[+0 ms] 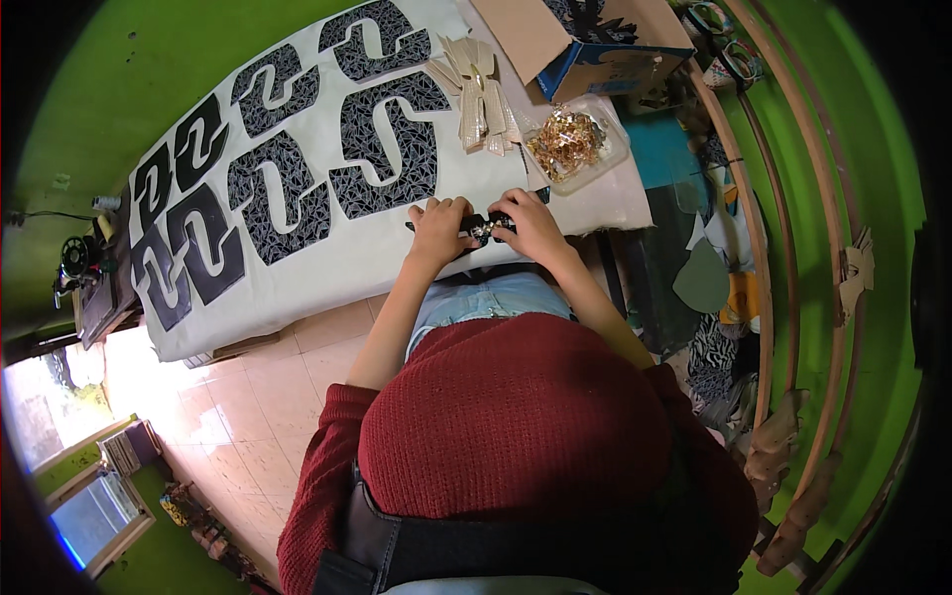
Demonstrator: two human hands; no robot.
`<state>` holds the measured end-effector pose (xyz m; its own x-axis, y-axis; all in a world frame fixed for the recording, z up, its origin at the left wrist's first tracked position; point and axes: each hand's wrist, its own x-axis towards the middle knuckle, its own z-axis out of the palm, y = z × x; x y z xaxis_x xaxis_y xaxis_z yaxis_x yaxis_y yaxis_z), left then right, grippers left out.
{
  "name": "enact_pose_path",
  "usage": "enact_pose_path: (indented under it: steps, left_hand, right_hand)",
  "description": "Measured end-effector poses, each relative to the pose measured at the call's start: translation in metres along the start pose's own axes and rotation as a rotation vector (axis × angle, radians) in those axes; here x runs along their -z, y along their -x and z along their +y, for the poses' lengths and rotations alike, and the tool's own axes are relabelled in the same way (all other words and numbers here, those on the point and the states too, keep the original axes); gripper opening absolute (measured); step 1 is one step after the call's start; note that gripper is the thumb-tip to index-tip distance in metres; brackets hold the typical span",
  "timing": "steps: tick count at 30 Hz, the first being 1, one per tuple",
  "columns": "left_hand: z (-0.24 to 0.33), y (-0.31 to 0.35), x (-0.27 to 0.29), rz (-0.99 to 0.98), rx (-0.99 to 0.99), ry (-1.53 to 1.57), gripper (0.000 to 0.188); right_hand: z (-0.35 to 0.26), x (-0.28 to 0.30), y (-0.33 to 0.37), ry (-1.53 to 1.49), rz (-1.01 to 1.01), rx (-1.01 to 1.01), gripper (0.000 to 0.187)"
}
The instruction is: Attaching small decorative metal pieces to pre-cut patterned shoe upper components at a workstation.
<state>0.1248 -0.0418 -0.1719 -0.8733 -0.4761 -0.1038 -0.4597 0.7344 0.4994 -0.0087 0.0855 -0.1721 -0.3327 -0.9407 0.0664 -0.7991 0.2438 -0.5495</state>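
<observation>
Both hands, left hand (436, 223) and right hand (533, 223), pinch a small dark strap (483, 229) at the near edge of the white table (327, 263), where I reckon it could slip floorward if either grip loosens.

Clear tub (580, 149) and card strips (481, 94) crowd ahead.

head-worn fisheye | looks steeply down from above the person's red sweater (516, 416) | hands close at centre, white worktable (327, 263) beyond | rim curves edges
</observation>
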Motion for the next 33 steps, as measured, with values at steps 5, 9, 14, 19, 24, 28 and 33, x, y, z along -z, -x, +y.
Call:
enact_pose_path:
  steps: [5,9,14,19,24,28,33]
  left_hand:
    - [0.003,-0.002,0.006,-0.069,-0.051,-0.04,0.037]
    - [0.007,-0.003,0.013,-0.101,-0.112,-0.065,0.031]
    - [0.015,-0.005,0.024,-0.201,-0.143,-0.096,0.028]
    - [0.011,-0.011,0.009,-0.149,-0.077,-0.157,0.02]
    - [0.005,-0.01,0.004,-0.094,-0.119,-0.188,0.021]
    - [0.003,-0.018,0.005,-0.19,-0.115,-0.218,0.026]
    - [-0.017,-0.029,0.017,-0.389,-0.101,-0.081,0.03]
  right_hand:
    - [-0.015,0.012,-0.003,0.128,-0.079,-0.02,0.035]
    - [-0.01,0.018,-0.012,0.027,-0.21,-0.053,0.033]
    - [-0.013,0.025,-0.021,0.118,-0.34,-0.041,0.024]
    - [-0.015,0.017,-0.027,0.128,-0.345,-0.115,0.021]
    - [-0.013,0.01,-0.028,0.199,-0.333,-0.049,0.026]
    - [0.001,0.001,-0.031,0.188,-0.309,-0.01,0.032]
    - [0.001,0.014,-0.043,0.066,-0.523,0.043,0.033]
